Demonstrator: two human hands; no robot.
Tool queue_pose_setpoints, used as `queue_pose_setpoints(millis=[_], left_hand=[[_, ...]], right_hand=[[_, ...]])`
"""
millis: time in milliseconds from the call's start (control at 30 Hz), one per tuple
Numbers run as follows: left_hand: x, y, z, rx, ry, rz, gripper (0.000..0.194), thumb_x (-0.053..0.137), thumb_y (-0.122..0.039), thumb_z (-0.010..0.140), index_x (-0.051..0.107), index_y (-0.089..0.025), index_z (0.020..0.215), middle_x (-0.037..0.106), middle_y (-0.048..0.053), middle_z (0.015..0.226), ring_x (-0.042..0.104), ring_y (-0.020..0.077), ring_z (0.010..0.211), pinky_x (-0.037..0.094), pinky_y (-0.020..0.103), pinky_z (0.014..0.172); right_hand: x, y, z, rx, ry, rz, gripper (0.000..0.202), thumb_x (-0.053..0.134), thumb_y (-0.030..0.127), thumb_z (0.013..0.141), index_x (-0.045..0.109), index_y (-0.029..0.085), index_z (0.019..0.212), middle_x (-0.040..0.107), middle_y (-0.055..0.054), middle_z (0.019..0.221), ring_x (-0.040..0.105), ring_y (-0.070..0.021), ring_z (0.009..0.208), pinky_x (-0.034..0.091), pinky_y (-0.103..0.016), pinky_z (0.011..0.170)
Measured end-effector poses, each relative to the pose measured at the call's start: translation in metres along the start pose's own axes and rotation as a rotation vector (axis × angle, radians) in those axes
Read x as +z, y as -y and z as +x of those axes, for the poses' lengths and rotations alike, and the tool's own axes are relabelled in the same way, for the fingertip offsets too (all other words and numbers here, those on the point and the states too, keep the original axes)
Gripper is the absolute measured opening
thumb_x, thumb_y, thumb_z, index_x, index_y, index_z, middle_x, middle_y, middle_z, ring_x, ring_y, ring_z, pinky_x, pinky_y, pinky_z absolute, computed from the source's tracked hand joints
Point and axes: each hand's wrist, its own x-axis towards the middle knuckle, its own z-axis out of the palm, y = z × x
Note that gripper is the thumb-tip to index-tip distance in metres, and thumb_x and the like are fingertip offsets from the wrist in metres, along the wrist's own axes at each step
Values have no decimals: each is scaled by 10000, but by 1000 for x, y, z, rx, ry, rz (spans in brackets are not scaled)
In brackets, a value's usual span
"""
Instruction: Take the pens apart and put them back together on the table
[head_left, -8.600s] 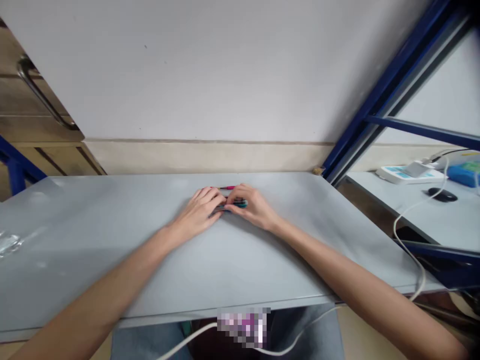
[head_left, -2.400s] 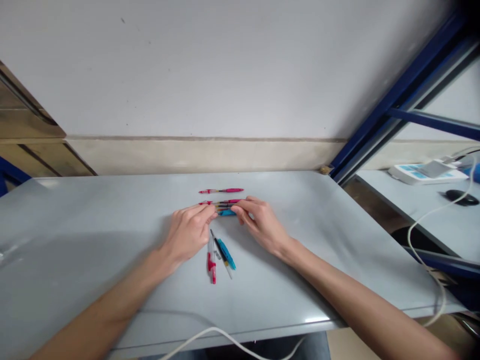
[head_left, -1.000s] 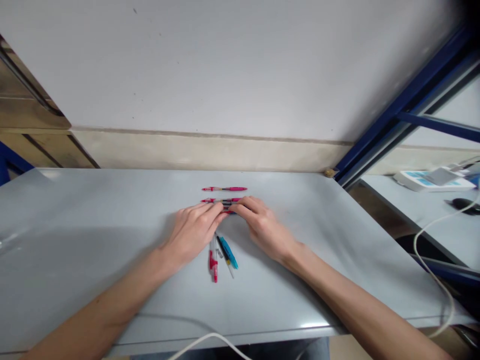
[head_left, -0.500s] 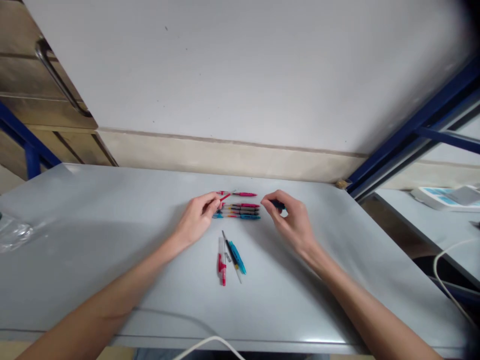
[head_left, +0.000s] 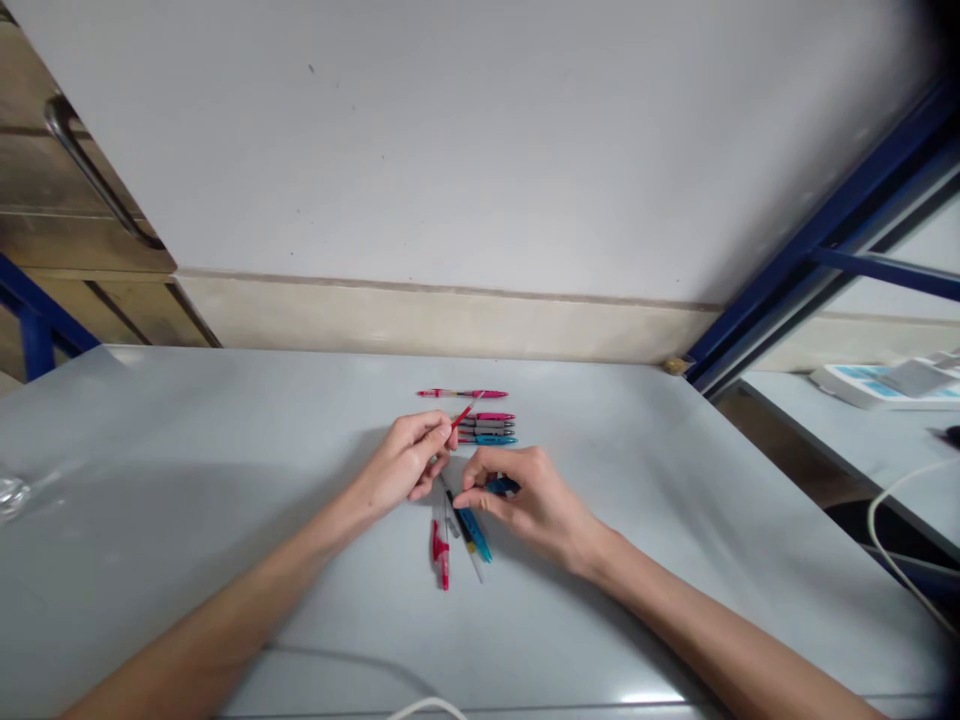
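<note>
Pinched in my left hand (head_left: 397, 465) is a red pen refill (head_left: 465, 412), its thin tip pointing up and to the right. My right hand (head_left: 536, 505) is closed around a dark blue pen part (head_left: 502, 486), mostly hidden by the fingers. Its fingertips hover over the loose pen parts; whether they touch any, I cannot tell. Below lie a clear and pink pen barrel (head_left: 441, 557), a dark refill (head_left: 466, 537) and a light blue pen barrel piece (head_left: 480, 545). Behind my hands, several pens (head_left: 491, 428) lie in a row, partly covered by my left hand.
A single pink pen (head_left: 487, 394) lies farther back on the grey table (head_left: 225, 420). Crumpled clear plastic (head_left: 13, 495) sits at the left edge. A white cable (head_left: 427, 708) crosses the front edge. Blue metal posts (head_left: 810, 240) rise at the right.
My right hand has moved left and nearer to me, from beside the pen row to over the loose parts. My left hand has shifted slightly toward me, still holding the red refill.
</note>
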Motion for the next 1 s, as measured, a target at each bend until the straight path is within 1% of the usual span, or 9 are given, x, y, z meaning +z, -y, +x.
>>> queue_pose_setpoints(millis=[67,200,267,333,433,600,833,933,1000], left_hand=[[2,-1,-1,-60,8,0,325,532,-484,930,514,-183,810,435,-61,566,340,45,387,254,137,332],[5,-1,-3,-141,-10,-40,314,519,-466,936,495,-186,794,474,-52,558,362,41,355,237,129,325],[6,-1,-4,-163,-22,-53,328,519,-479,934,488,-188,786,483,-51,559,370,42,345,231,129,321],[6,-1,-4,-181,-19,-52,335,524,-489,929,487,-189,787,497,-50,559,376,43,331,226,133,317],[6,0,-4,-200,-16,-46,316,520,-471,930,491,-188,792,508,-49,553,386,44,322,216,135,318],[6,-1,-5,-230,-23,-28,273,498,-412,940,492,-188,784,509,-51,544,402,49,317,199,141,320],[7,-3,-6,-237,-26,-12,271,465,-382,960,473,-190,769,509,-50,549,412,50,319,177,138,312],[7,-2,-5,-228,-24,-6,281,449,-379,974,478,-186,772,504,-48,549,420,50,323,207,138,312],[7,0,-5,-227,-16,-7,283,448,-378,977,475,-187,770,504,-48,547,423,53,322,204,141,310]], right_hand=[[-2,1,1,-14,18,38,132,682,278,937,703,194,837,728,-21,793,652,-147,711,510,-275,678],[-5,4,3,-40,47,87,165,577,165,980,730,203,931,766,-43,924,709,-170,857,548,-320,805],[-5,5,4,-13,53,98,145,586,153,969,720,199,939,764,-43,929,710,-169,854,555,-317,800],[-4,6,4,9,50,91,106,625,156,947,714,192,902,759,-39,891,707,-165,812,559,-308,771],[-2,5,3,-24,50,51,125,636,141,939,732,198,885,761,-38,882,707,-172,827,561,-324,791],[1,5,2,-83,94,31,221,597,101,949,768,237,982,756,-36,990,700,-174,927,561,-347,872],[2,8,0,-41,130,12,194,631,78,927,730,230,997,744,-29,994,679,-180,941,546,-352,883],[1,8,0,-60,142,-31,158,619,95,942,721,216,955,732,-34,970,664,-176,922,538,-335,871],[0,10,1,-79,142,-64,165,597,102,957,720,211,941,721,-39,967,651,-179,938,532,-334,887]])
